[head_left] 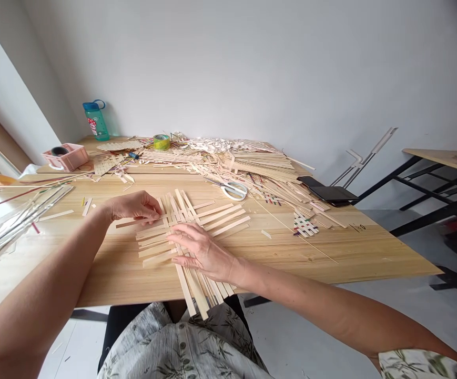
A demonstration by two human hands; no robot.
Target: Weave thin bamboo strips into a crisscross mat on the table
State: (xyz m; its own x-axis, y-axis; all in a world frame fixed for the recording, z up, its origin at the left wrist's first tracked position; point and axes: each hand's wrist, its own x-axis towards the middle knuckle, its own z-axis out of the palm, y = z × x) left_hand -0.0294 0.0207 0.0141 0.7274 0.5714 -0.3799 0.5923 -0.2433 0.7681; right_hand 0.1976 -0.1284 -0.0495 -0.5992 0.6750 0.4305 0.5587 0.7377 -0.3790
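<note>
Both hands work at a loosely interlaced mat of flat pale strips point(195, 217), which lies near the front edge of the wooden table point(291, 260); the ends of several strips jut past that edge above the person's lap. The left hand point(139, 206) is at the mat's far left corner, its grip closed, thumb and forefinger pinched on a single pale strip point(128, 223) whose free end points left. The right hand point(202, 250) lies palm down over the middle of the mat, its grip loose and open, the fingers spread across the strips and pinching none of them.

Just beyond the mat lie white-handled scissors point(234, 191), and behind them a broad heap of loose strips point(265, 166) covers the rear of the table. A roll of green-yellow tape point(161, 141) stands among the scraps. At the far left are a teal water bottle point(97, 123) with a blue cap and a pink basket point(72, 159) with a dark roll point(59, 151) in it. Toward the right, a small woven piece point(305, 225) with coloured strands lies near a flat black object point(333, 193).
</note>
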